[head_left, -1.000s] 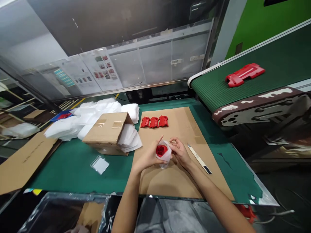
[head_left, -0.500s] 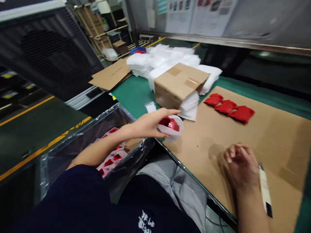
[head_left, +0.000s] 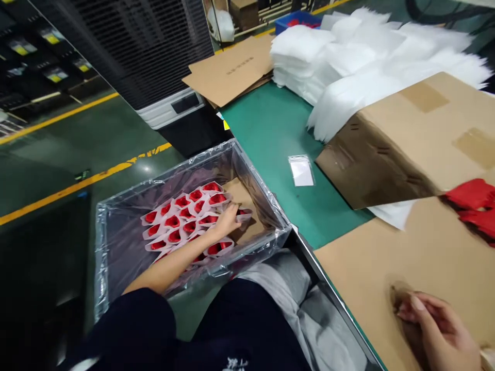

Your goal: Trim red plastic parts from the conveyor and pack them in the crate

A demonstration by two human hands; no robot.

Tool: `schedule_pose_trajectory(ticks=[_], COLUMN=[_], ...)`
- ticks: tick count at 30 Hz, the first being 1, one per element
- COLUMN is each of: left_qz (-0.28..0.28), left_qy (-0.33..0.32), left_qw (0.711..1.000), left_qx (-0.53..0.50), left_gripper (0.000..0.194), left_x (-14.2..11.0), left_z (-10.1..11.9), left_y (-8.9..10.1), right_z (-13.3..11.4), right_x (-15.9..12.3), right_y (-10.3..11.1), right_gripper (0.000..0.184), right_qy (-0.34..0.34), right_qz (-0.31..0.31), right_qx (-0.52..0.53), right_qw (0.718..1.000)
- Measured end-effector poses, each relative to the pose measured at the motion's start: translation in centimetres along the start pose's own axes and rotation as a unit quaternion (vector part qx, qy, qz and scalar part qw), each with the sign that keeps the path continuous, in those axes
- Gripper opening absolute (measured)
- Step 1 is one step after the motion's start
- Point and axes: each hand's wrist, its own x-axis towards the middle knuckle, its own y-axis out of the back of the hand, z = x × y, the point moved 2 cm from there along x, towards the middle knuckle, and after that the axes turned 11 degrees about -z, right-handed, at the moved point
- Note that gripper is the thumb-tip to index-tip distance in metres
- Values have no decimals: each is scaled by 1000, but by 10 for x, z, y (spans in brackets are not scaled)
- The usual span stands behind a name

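Reaching down into a plastic-lined grey crate [head_left: 166,172] at near left, the left hand [head_left: 228,221] has its grip closed on the end of a foam-wrapped red part [head_left: 244,215], which sits by the crate's right side next to the others. Those wrapped red parts [head_left: 172,221] lie in close rows beside a cardboard liner [head_left: 243,196], the white foam apparently there to keep the red pieces from rubbing together. The right hand [head_left: 436,330] rests on a cardboard sheet [head_left: 367,257] on the green surface [head_left: 270,144], its grip relaxed, curled around nothing. At the sheet's far right edge, blurred unwrapped red parts [head_left: 474,196] lie within easy reach, near a tilted carton [head_left: 417,134] and white foam sheets [head_left: 348,93]; a small clear bag [head_left: 301,171] lies on the surface.
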Motion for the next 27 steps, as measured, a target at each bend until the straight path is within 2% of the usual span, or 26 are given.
schedule_pose_trajectory(ticks=[2,4,8,11,19,22,25,27], left_qz=[-2,2,21,42,62,65,71,73], left_qy=[1,2,30,56,92,111,114,106], left_qw=[1000,1000,999,997,994,991,990,991], left_qx=[2,6,18,22,23,33,40,43], left_gripper=[43,39,36,39,42,42,38,34], left_x=[7,8,3,3,7,9,11,11], left_z=[-16,-32,-61,-72,-67,-66,-59,-51], left_y=[-18,-23,-18,-14,-12,-7,5,14], right_z=[-3,-3,-3,-5,-9,-11,-11,-9], right_x=[-1,-1,-3,-4,-4,-8,-18,-26], right_y=[-1,-1,-3,-5,-13,-12,2,23], right_gripper=[62,62,61,60,66,62,51,44], right_qy=[10,15,8,-2,-24,-13,26,45], right_qz=[10,12,28,45,56,46,10,17], right_qx=[-9,-17,-21,-25,-25,-39,-71,-103], right_qw=[1000,1000,999,999,998,998,997,994])
